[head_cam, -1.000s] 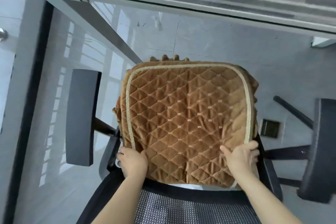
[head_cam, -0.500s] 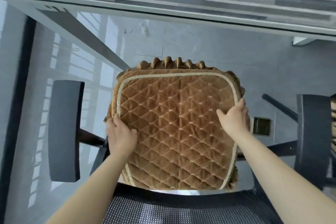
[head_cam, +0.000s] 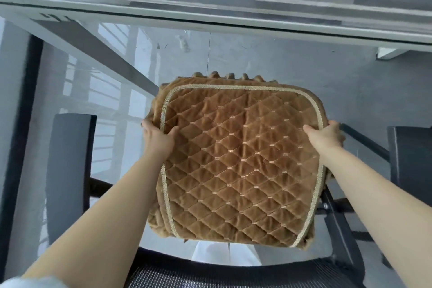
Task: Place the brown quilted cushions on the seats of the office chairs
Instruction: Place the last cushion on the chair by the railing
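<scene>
- While the cushion [head_cam: 240, 159] lies over the chair seat, both hands grasp its side edges: left hand [head_cam: 157, 136] with thumb on top, right hand [head_cam: 326, 134] likewise, so its placing looks nearly done, pending release.
- Counted: one cushion, two hands, one mesh chair back [head_cam: 210, 276], two armrests, left [head_cam: 69, 170] and right [head_cam: 410, 159].
- Other chairs: none visible.

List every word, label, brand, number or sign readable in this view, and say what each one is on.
None can be read. The brown quilted cushion, gripped at its sides by the left hand and right hand, shows only stitching. The chair armrest and desk edge bear no legible marks.
</scene>
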The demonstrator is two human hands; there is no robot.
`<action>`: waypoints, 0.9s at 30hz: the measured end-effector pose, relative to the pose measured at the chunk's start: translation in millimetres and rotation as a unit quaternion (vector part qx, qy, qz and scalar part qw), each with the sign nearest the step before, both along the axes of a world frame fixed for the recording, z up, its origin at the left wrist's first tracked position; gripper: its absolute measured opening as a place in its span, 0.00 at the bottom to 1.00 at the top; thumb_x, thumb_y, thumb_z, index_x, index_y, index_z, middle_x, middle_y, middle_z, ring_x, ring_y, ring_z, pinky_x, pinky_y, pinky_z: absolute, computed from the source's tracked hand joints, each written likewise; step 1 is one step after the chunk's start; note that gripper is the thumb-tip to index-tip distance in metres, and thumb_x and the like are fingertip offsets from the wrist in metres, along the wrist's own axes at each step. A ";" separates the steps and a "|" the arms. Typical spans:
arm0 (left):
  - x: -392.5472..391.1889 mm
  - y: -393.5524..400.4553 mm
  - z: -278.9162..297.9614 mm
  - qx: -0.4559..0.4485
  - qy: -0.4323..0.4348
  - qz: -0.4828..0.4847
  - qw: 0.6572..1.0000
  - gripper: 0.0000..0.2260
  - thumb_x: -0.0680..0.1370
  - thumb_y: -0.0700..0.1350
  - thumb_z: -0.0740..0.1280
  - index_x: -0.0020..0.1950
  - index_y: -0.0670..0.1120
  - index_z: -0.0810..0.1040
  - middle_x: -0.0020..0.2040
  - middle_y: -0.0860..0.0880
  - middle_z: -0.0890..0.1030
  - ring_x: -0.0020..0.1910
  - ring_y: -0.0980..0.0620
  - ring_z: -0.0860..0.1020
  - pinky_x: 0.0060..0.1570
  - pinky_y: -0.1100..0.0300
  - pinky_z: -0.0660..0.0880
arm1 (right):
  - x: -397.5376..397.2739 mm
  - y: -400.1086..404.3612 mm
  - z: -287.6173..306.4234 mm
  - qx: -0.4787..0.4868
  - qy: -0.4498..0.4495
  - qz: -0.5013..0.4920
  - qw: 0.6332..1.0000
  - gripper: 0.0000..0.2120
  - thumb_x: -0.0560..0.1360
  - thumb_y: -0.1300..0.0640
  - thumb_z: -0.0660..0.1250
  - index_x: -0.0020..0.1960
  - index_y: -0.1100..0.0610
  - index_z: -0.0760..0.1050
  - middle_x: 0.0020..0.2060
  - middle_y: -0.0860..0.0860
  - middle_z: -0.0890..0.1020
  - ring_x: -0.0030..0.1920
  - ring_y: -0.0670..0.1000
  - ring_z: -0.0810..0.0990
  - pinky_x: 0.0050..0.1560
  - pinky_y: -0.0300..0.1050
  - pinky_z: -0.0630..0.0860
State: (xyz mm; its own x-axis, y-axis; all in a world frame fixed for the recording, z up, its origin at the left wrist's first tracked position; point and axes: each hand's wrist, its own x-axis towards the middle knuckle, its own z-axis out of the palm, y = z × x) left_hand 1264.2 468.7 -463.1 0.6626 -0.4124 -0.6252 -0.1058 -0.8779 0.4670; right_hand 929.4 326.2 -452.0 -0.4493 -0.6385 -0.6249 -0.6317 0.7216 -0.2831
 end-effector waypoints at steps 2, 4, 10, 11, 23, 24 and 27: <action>3.8 5.4 -2.0 0.015 -0.012 -0.004 1.000 0.27 0.77 0.50 0.70 0.65 0.40 0.59 0.65 0.40 0.69 0.66 0.39 0.70 0.60 0.49 0.69 | 4.3 3.1 0.6 0.001 -0.016 0.029 0.999 0.32 0.74 0.50 0.70 0.71 0.59 0.60 0.67 0.62 0.68 0.66 0.63 0.70 0.59 0.53 0.70; 5.7 21.6 -0.9 0.038 -0.020 0.008 0.999 0.23 0.78 0.49 0.69 0.61 0.41 0.59 0.59 0.40 0.70 0.63 0.39 0.72 0.53 0.51 0.67 | 13.3 8.4 1.3 -0.004 -0.031 0.070 0.997 0.34 0.73 0.51 0.71 0.72 0.60 0.57 0.67 0.61 0.70 0.65 0.63 0.71 0.62 0.53 0.70; 2.7 51.9 0.0 0.087 -0.036 0.014 0.995 0.25 0.78 0.47 0.69 0.65 0.35 0.60 0.65 0.32 0.71 0.63 0.33 0.72 0.57 0.45 0.68 | 20.7 26.2 0.5 0.036 0.022 0.113 0.993 0.31 0.74 0.55 0.71 0.67 0.62 0.56 0.63 0.65 0.72 0.59 0.65 0.75 0.58 0.58 0.74; 2.5 50.7 0.9 0.094 -0.032 0.012 0.995 0.25 0.78 0.46 0.69 0.65 0.35 0.61 0.65 0.32 0.72 0.63 0.33 0.72 0.56 0.45 0.68 | 18.3 27.0 0.3 0.050 0.030 0.111 0.992 0.30 0.74 0.56 0.71 0.66 0.62 0.56 0.62 0.65 0.72 0.59 0.65 0.76 0.57 0.57 0.75; 27.0 -24.0 -3.6 -0.003 -0.009 0.027 1.000 0.33 0.76 0.56 0.68 0.76 0.43 0.63 0.71 0.41 0.71 0.69 0.41 0.71 0.67 0.51 0.69 | 60.6 -33.0 -7.0 -0.013 0.026 0.230 0.973 0.24 0.78 0.49 0.59 0.71 0.58 0.62 0.66 0.60 0.71 0.64 0.65 0.71 0.64 0.56 0.68; 26.9 -25.2 -6.9 0.007 -0.004 0.034 0.999 0.32 0.75 0.57 0.69 0.74 0.44 0.66 0.69 0.41 0.73 0.66 0.41 0.73 0.64 0.50 0.71 | 62.4 -37.0 -9.5 -0.004 0.033 0.236 0.971 0.24 0.78 0.49 0.58 0.70 0.59 0.64 0.66 0.60 0.71 0.64 0.65 0.71 0.64 0.55 0.66; 17.9 -19.9 -11.6 0.024 -0.027 0.023 0.999 0.32 0.74 0.58 0.70 0.71 0.43 0.66 0.67 0.41 0.73 0.63 0.39 0.74 0.62 0.48 0.71 | 55.2 -34.6 -13.8 0.006 0.052 0.225 0.973 0.22 0.79 0.49 0.57 0.71 0.55 0.63 0.66 0.60 0.69 0.64 0.65 0.69 0.59 0.55 0.68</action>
State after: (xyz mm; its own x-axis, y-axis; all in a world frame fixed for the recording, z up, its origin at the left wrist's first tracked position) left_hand 1282.1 448.8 -474.7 0.7136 -0.3509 -0.6064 -0.0883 -0.9037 0.4190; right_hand 984.6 291.6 -465.8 -0.1871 -0.7786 -0.5990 -0.9090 0.3684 -0.1949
